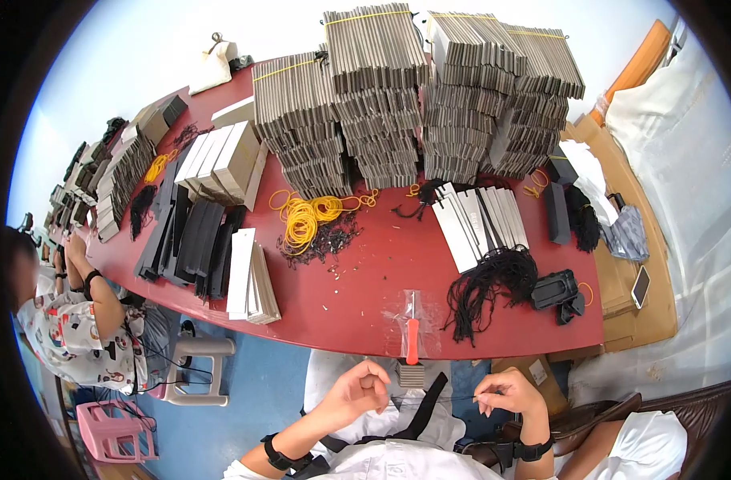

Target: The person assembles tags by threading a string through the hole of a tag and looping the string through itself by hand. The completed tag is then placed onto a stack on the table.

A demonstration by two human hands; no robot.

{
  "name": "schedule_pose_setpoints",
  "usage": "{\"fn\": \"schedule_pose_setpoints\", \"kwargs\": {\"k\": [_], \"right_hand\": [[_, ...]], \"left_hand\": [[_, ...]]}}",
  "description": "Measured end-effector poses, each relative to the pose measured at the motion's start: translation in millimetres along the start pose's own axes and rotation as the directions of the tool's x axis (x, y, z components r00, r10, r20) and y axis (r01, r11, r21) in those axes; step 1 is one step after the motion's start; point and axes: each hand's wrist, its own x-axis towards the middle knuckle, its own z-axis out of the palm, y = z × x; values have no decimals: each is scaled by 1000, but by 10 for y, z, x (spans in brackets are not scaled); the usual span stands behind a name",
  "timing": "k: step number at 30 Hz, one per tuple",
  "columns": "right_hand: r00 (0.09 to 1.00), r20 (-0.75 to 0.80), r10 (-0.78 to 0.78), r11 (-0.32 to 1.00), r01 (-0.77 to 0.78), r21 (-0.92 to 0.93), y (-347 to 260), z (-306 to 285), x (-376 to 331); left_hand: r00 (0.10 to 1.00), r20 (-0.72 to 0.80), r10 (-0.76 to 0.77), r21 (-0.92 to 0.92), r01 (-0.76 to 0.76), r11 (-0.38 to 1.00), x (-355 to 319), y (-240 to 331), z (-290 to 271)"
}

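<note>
My left hand [359, 392] is curled just below the red table's [357, 304] near edge, fingertips against a small stack of grey cards [411, 374] that it holds over my lap. My right hand [505, 394] is a little to the right, thumb and fingers pinched on a thin dark cord that runs toward the stack. A red-handled tool [412, 338] lies on a clear plastic bag at the table edge, right above the stack. A bundle of black cords [489, 284] lies to the right of it.
Tall piles of grey folded cards [417, 96] fill the far side. Yellow rubber bands [305, 218], white cards [477, 220], black flat pieces [191, 240] and a black device [556, 290] lie about. Another person [69, 312] sits at the left. A phone [640, 286] rests on cardboard.
</note>
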Motion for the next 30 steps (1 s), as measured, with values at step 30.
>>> {"fn": "schedule_pose_setpoints", "kwargs": {"k": [30], "right_hand": [[956, 92, 279, 957, -269, -107, 811, 177, 356]], "left_hand": [[572, 342, 745, 928, -330, -172, 41, -133, 264]]}}
